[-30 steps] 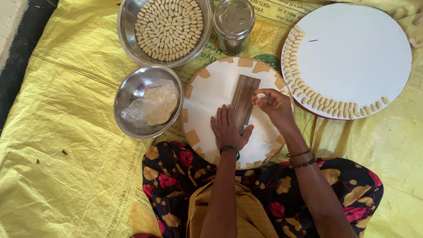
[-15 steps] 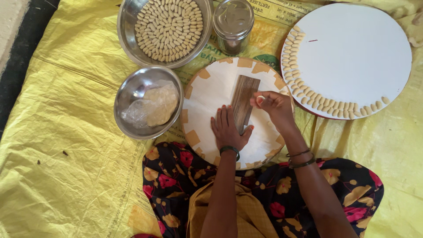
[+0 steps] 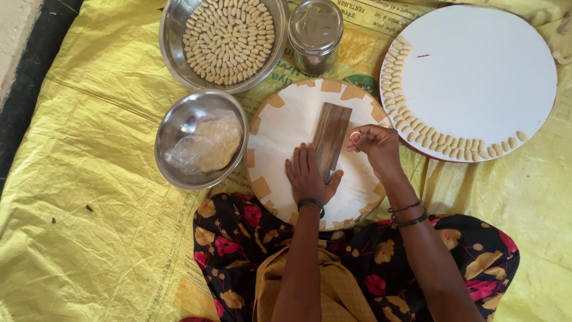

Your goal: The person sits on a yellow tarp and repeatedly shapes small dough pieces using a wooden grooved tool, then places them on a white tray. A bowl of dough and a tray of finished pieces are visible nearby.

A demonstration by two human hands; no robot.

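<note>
A round white board (image 3: 286, 128) with tan patches on its rim rests on my lap. On it lies a ridged brown wooden strip (image 3: 331, 138). My left hand (image 3: 308, 176) lies flat on the board and steadies the strip's near end, thumb against it. My right hand (image 3: 372, 143) hovers at the strip's right edge and pinches a small pale dough piece (image 3: 355, 136) in its fingertips.
A steel bowl (image 3: 179, 128) at left holds dough in clear plastic (image 3: 205, 145). A steel pan (image 3: 174, 42) at the top is full of shaped pale pieces. A lidded steel jar (image 3: 314, 33) stands beside it. A white round board (image 3: 488, 65) at right carries a curved row of pieces. Yellow sheet (image 3: 89, 179) underneath.
Almost nothing has moved. My right hand's fingers have shifted slightly at the strip's edge; the left hand stays pressed on the board.
</note>
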